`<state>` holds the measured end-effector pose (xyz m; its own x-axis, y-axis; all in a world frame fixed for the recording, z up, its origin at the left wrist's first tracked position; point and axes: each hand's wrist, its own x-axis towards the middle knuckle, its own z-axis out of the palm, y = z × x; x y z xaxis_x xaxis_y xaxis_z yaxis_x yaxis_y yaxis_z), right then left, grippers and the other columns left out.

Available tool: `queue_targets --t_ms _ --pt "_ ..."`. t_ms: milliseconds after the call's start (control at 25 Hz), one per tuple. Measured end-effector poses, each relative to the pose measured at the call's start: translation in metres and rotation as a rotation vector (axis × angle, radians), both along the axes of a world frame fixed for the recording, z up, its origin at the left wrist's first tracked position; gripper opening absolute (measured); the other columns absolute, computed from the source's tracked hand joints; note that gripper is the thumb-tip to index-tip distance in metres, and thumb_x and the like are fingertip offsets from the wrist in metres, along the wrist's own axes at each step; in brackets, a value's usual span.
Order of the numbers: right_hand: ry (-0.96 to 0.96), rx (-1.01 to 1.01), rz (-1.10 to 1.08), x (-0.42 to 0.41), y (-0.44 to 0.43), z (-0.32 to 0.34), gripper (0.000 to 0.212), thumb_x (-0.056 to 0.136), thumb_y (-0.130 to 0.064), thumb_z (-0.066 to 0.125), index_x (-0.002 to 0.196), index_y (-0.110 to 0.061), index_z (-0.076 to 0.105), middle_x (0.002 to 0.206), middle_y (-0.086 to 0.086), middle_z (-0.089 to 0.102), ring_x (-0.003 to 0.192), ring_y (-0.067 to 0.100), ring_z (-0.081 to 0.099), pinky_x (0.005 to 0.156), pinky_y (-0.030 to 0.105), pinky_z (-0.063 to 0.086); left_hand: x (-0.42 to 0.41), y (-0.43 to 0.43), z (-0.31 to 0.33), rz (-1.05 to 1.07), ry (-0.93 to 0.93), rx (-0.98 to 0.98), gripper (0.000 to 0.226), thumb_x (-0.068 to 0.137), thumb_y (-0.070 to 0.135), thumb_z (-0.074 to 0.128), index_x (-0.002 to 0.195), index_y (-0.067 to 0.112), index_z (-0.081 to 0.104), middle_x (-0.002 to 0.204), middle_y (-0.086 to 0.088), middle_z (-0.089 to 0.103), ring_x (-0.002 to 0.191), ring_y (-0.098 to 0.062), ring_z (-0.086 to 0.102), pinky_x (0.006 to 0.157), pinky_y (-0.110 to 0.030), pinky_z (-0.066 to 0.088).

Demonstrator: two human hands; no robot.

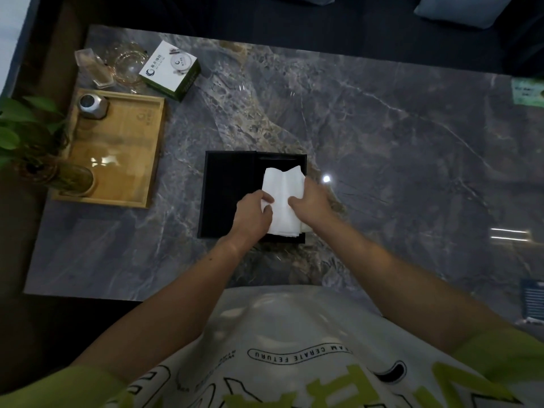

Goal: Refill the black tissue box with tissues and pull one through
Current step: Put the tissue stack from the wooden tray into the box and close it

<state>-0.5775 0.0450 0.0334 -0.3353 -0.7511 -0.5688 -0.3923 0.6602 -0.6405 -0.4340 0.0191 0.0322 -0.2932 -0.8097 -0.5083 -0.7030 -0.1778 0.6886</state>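
Note:
The black tissue box (226, 189) lies on the grey marble table (382, 148) near its middle, with what looks like its black lid on the left and the open tray on the right. A white stack of tissues (284, 201) rests in the right part, its top sheet standing up in two peaks. My left hand (254, 214) grips the stack's left edge. My right hand (312, 203) holds its right edge. Both hands cover the stack's near corners.
A wooden tray (126, 160) with a small metal tin (91, 106) lies at the left. Behind it stand glassware (126, 63) and a white-and-green carton (170, 70). A plant in a glass vase (32, 148) overlaps the tray's left edge. A green card (527, 91) is at the far right.

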Motion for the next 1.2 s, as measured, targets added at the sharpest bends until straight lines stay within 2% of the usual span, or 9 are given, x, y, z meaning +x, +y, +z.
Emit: queue_targets --t_ms 200,280,440,720,840,1000,1080,1160,1200 --pt "0.025 0.104 0.113 0.002 -0.011 -0.011 0.043 0.088 -0.005 0.045 0.131 -0.005 0.041 0.12 0.015 0.055 0.107 0.032 0.055 0.08 0.034 0.046 -0.008 -0.004 -0.006 -0.129 -0.07 0.156 0.046 0.094 0.008 0.043 0.141 0.005 0.044 0.144 -0.014 0.044 0.128 -0.027 0.047 0.088 -0.022 0.036" --pt "0.025 0.149 0.156 0.004 -0.015 -0.013 0.044 0.09 -0.003 0.042 0.134 -0.004 0.038 0.123 0.018 0.054 0.109 0.032 0.054 0.08 0.033 0.045 -0.011 -0.005 -0.011 -0.181 -0.092 0.209 0.045 0.093 0.007 0.042 0.138 0.002 0.045 0.141 -0.017 0.046 0.125 -0.03 0.049 0.088 -0.025 0.039" --pt "0.016 0.212 0.186 0.006 -0.02 -0.017 0.049 0.094 -0.003 0.04 0.142 -0.003 0.03 0.13 0.021 0.051 0.114 0.034 0.052 0.083 0.034 0.043 -0.015 -0.007 -0.022 -0.223 -0.139 0.223 0.026 0.088 0.005 0.043 0.11 -0.003 0.055 0.127 -0.022 0.05 0.107 -0.034 0.054 0.079 -0.031 0.042" --pt "0.005 0.299 0.249 0.004 -0.027 -0.018 0.057 0.097 -0.009 0.041 0.149 -0.002 0.018 0.138 0.021 0.045 0.122 0.033 0.049 0.082 0.027 0.038 -0.019 -0.01 -0.029 -0.25 -0.139 0.251 0.038 0.089 0.002 0.044 0.127 -0.004 0.049 0.138 -0.021 0.039 0.118 -0.034 0.048 0.086 -0.027 0.038" --pt "0.012 0.312 0.278 0.005 -0.026 -0.016 0.062 0.097 -0.01 0.042 0.151 -0.003 0.012 0.14 0.022 0.044 0.123 0.034 0.048 0.084 0.029 0.039 -0.02 -0.01 -0.032 -0.216 -0.114 0.293 0.044 0.09 0.004 0.045 0.133 -0.003 0.044 0.14 -0.018 0.037 0.112 -0.027 0.048 0.084 -0.024 0.035" --pt "0.089 0.222 0.359 0.007 -0.018 -0.012 0.072 0.094 -0.003 0.042 0.153 0.0 0.0 0.149 0.024 0.033 0.132 0.036 0.04 0.102 0.036 0.039 -0.021 -0.009 -0.03 -0.134 -0.088 0.304 0.054 0.092 0.003 0.045 0.144 -0.001 0.03 0.144 -0.016 0.036 0.103 -0.015 0.041 0.07 -0.012 0.033" --pt "0.133 0.18 0.43 0.008 -0.014 -0.011 0.073 0.093 -0.001 0.042 0.152 0.003 -0.001 0.153 0.025 0.024 0.137 0.037 0.034 0.109 0.038 0.034 -0.024 -0.009 -0.025 -0.179 -0.103 0.284 0.056 0.094 0.005 0.043 0.147 0.0 0.025 0.152 -0.017 0.026 0.117 -0.024 0.043 0.081 -0.015 0.036" --pt "0.195 0.127 0.49 0.008 -0.011 -0.01 0.072 0.092 0.0 0.043 0.152 0.003 0.003 0.155 0.025 0.017 0.135 0.037 0.035 0.106 0.036 0.037 -0.025 -0.007 -0.018 -0.292 -0.171 0.207 0.053 0.097 0.008 0.04 0.148 0.001 0.026 0.159 -0.017 0.009 0.14 -0.035 0.029 0.109 -0.033 0.03" --pt "0.229 0.097 0.509 0.009 -0.009 -0.009 0.072 0.091 0.0 0.044 0.152 0.003 0.005 0.156 0.025 0.014 0.135 0.037 0.036 0.106 0.036 0.039 -0.024 -0.006 -0.016 -0.323 -0.187 0.17 0.053 0.098 0.008 0.039 0.149 0.0 0.025 0.16 -0.017 0.003 0.145 -0.037 0.021 0.115 -0.039 0.023"
